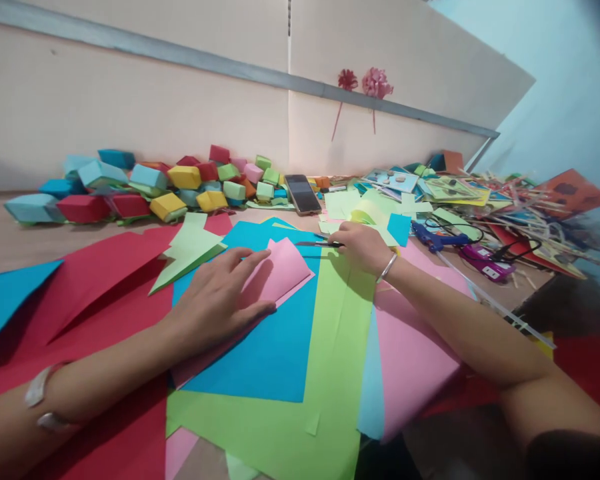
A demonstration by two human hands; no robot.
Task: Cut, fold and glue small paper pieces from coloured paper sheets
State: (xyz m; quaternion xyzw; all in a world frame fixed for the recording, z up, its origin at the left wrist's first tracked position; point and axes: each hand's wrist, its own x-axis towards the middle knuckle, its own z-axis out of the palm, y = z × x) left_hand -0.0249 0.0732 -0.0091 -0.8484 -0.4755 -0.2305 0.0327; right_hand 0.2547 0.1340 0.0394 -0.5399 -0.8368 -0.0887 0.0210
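Our left grip (pixel 223 300) lies spread on folded pink paper (pixel 284 270), right grip (pixel 363 248) wraps scissors (pixel 330 245); light pressing risks slippage.

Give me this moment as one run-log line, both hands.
left hand: on folded pink paper | right hand: holding scissors | beneath paper: blue sheet

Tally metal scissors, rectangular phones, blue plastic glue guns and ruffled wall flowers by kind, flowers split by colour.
Dark-handled metal scissors, in the right grip: 1
Dark-screened rectangular phone: 1
Blue plastic glue gun: 1
Ruffled red wall flower: 1
Ruffled pink wall flower: 1
Total: 5
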